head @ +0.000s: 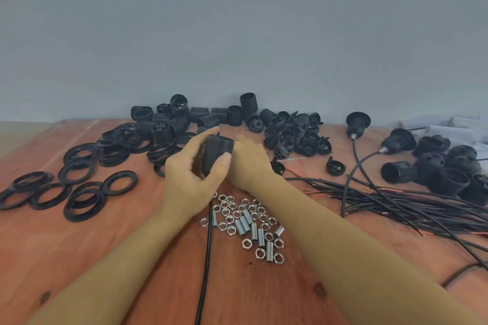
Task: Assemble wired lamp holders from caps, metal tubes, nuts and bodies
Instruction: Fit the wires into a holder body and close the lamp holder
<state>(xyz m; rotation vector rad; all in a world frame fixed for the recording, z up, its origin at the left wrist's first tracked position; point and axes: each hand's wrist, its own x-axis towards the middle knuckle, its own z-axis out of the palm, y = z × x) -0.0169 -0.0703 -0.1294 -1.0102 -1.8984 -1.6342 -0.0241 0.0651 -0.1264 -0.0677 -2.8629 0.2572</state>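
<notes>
Cable: a black lead runs up the wooden table and slips under the left wrist.
Nuts and metal tubes: a shiny scatter just below both wrists, between the forearms.
Left hand: wrapped round the threaded body, thumb clamped across its near side, holding it off the table.
Right hand: tight against the body's right end. Its fingers are hidden behind it, so I cannot tell what grip it has.
Step in hand: probably joining body to cap. Hold the body square, start the thread gently, and let the cable turn freely so it doesn't twist.
Rings: spread well left of the left hand.
Spare bodies: heaped beyond the left fingertips.
Caps: piled beyond the right hand.
</notes>
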